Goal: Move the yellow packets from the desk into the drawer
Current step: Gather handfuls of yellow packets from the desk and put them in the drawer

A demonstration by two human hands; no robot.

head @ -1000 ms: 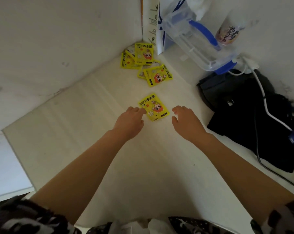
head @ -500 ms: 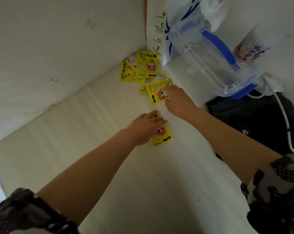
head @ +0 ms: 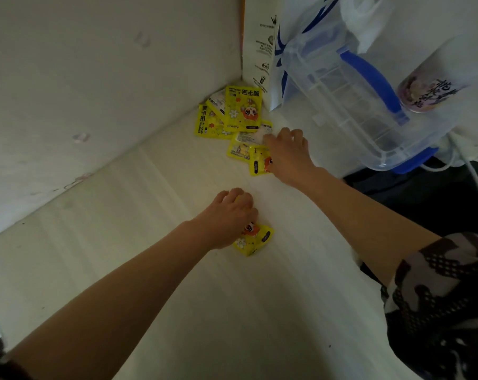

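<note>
Yellow hand-warmer packet (head: pixel 255 238) at frame centre is covered by the curled left hand (head: pixel 228 218) on the white desk (head: pixel 150 270). Right hand (head: pixel 286 154), fingers spread, is laid on a second packet (head: pixel 257 163) below the corner packet pile (head: pixel 232 116).

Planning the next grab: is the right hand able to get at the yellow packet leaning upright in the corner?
Probably yes: the right hand already rests on nearer packets, and nothing blocks the upright yellow packet just beyond.
</note>
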